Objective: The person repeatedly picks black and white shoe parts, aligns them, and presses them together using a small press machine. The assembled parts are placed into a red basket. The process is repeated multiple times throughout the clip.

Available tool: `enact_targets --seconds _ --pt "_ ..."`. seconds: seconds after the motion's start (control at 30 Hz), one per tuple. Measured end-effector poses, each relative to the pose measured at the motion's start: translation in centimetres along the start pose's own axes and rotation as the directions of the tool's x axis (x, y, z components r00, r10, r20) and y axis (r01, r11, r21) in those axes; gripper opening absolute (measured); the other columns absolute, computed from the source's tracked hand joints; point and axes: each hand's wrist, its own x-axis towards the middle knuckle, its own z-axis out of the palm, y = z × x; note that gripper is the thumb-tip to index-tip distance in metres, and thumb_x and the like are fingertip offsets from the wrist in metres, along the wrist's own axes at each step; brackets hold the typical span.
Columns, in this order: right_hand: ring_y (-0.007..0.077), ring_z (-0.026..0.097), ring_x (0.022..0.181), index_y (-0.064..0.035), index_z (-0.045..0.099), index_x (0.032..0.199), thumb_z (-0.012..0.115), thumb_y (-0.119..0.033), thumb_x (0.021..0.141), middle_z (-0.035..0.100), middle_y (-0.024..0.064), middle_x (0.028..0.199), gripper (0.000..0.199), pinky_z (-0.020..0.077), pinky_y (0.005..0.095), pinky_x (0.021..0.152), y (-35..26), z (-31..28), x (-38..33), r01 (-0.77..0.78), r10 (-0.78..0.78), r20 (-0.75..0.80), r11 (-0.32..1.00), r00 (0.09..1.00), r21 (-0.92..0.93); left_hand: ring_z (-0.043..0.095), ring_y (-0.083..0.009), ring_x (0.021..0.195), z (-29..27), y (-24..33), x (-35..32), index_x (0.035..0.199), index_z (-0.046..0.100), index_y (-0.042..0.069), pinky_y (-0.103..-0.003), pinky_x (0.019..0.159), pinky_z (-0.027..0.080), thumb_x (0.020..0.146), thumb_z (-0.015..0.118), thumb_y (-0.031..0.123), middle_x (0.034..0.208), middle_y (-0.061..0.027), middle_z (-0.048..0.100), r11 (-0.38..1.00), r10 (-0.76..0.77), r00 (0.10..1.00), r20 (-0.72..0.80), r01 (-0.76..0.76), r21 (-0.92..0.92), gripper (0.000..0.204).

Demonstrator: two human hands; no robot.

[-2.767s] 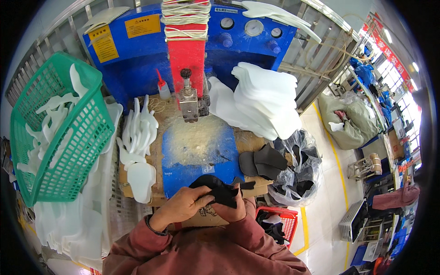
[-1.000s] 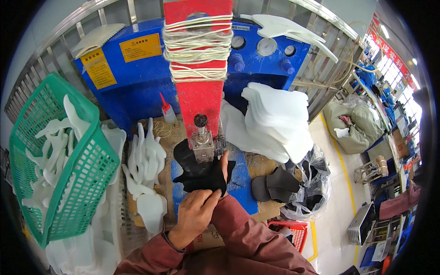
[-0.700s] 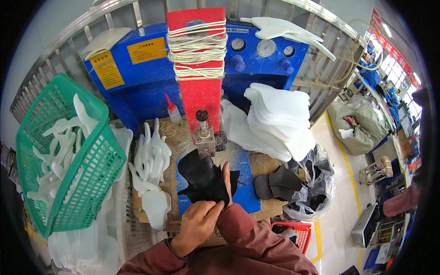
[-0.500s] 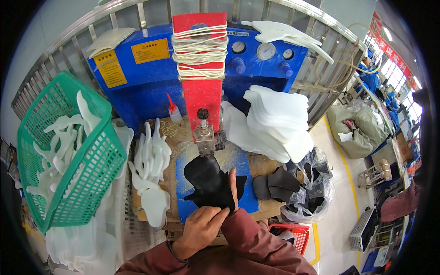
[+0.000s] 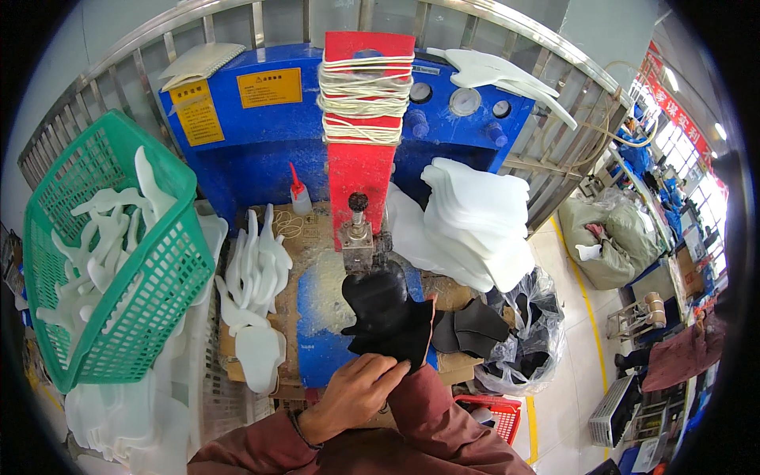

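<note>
Green basket (image 5: 162,297) w/ white pcs (image 5: 111,229) far L; L hand (image 5: 352,396) I see pinching near edge of black pc (image 5: 389,321), over blue board (image 5: 314,362) by metal head (image 5: 358,244); R hand (image 5: 432,317) mostly hidden, grip I can't tell.

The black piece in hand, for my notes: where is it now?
Below the head view's middle, the black piece is between the metal fitting and the left hand, left of the dark cutouts.

Black piece (image 5: 386,318), smooth with slight sheen; green plastic basket (image 5: 158,293), scuffed red machine post (image 5: 360,176), crinkled plastic bag (image 5: 524,376)
</note>
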Motion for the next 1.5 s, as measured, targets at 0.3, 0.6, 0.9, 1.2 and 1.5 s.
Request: enact_targets --seconds 0.3,0.6,0.9,1.2,1.5 --pt "0.0319 0.063 0.116 -0.0033 0.054 0.145 0.036 -0.079 0.099 0.064 0.0165 0.133 0.09 0.0502 0.0459 0.105 -0.5 0.4 2.1 0.033 -0.035 0.063 0.999 0.997 0.023 0.067 -0.0285 0.09 0.9 -1.9 1.3 0.118 0.071 0.001 -0.037 0.077 0.058 0.08 0.07 -0.002 0.103 -0.0094 0.065 0.999 0.027 0.999 -0.041 -0.028 -0.026 0.038" --pt "0.0295 0.065 0.105 -0.0072 0.061 0.129 0.039 -0.081 0.097 0.067 0.0138 0.117 0.083 0.0554 0.0442 0.093 1.0 -0.3 4.9 -0.092 0.069 0.139 0.981 0.988 0.168 0.068 -0.0267 0.087 -0.1 -3.3 0.9 0.112 0.074 0.0 -0.037 0.074 0.057 0.081 0.072 -0.004 0.099 -0.008 0.065 0.998 -0.036 0.996 -0.085 0.04 0.046 0.031" --pt "0.0344 0.06 0.125 -0.0059 0.047 0.152 0.033 -0.083 0.096 0.058 0.0188 0.145 0.096 0.0475 0.047 0.11 0.0 -0.5 2.3 -0.068 0.054 0.155 0.994 0.986 0.084 0.068 -0.0271 0.087 0.7 -2.1 0.8 0.112 0.073 0.001 -0.037 0.075 0.058 0.078 0.073 -0.004 0.1 -0.0087 0.064 1.0 0.014 0.998 -0.063 -0.015 -0.01 0.035" --pt "0.0298 0.058 0.131 -0.0056 0.05 0.151 0.032 -0.071 0.105 0.059 0.0141 0.146 0.082 0.0428 0.043 0.115 3.4 -0.7 2.4 -0.196 0.17 0.193 0.973 0.966 0.124 0.068 -0.0258 0.087 -1.2 -1.4 -1.3 0.114 0.073 0.001 -0.036 0.073 0.058 0.08 0.071 -0.003 0.099 -0.0085 0.065 0.997 -0.057 0.998 -0.035 0.059 0.051 0.034" --pt "0.0272 0.067 0.104 -0.0084 0.063 0.134 0.038 -0.078 0.099 0.07 0.0113 0.12 0.082 0.056 0.0402 0.09 1.8 2.7 6.4 -0.083 0.075 0.224 0.996 0.972 0.031 0.068 -0.0234 0.086 -0.8 -3.7 0.9 0.113 0.074 0.004 -0.034 0.07 0.058 0.085 0.07 0.002 0.096 -0.0048 0.065 0.983 -0.08 0.979 -0.187 0.109 0.147 0.028"
